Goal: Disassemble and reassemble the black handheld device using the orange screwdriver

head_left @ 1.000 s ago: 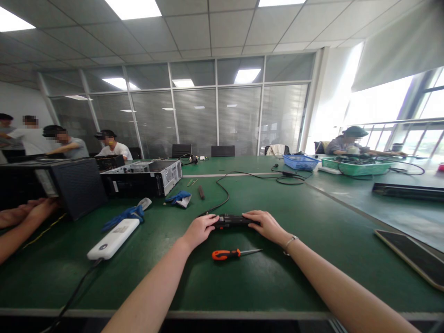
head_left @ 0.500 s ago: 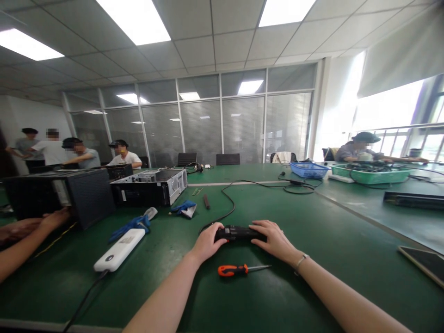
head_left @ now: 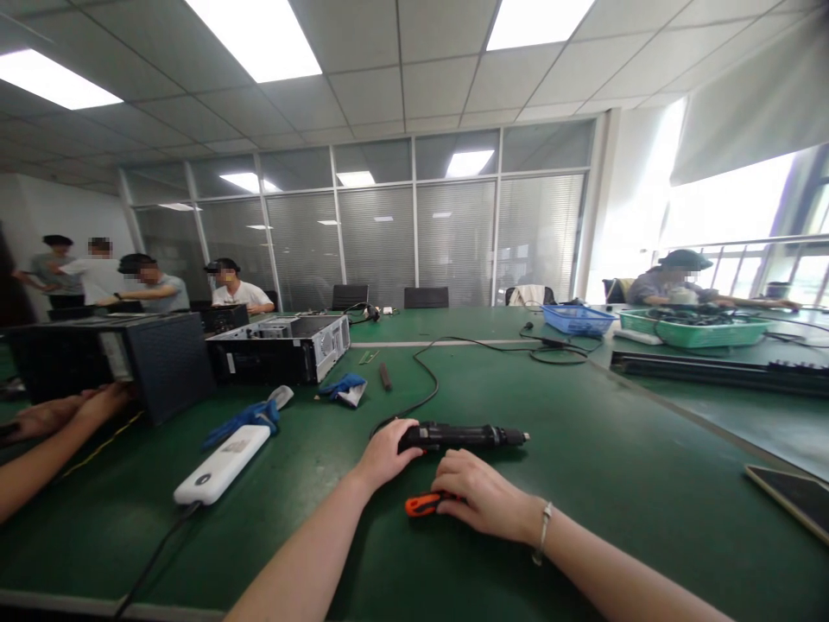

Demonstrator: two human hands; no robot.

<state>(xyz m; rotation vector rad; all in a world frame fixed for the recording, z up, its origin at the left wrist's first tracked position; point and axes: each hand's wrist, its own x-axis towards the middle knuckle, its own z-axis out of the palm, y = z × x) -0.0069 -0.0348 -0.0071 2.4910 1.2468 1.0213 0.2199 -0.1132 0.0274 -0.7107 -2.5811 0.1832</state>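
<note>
A black electric screwdriver (head_left: 472, 435) lies crosswise on the green table, its tip pointing right and its cord running off from the left end. My left hand (head_left: 389, 453) is closed round that corded end. Just in front of it, my right hand (head_left: 483, 492) is closed over a hand screwdriver (head_left: 420, 504) with an orange and black handle. The handle's orange end sticks out to the left of my fingers, while its shaft is hidden under the hand.
A white power strip (head_left: 224, 465) and blue gloves (head_left: 243, 422) lie to the left. Behind them stand a black computer case (head_left: 174, 363) and an opened one (head_left: 278, 350). A co-worker's hands reach to the black case. Blue (head_left: 576, 320) and green baskets (head_left: 696, 328) stand back right.
My right hand has left the electric screwdriver and come down onto the hand screwdriver. My left hand stays in place. At the right, a long black part has slid left.
</note>
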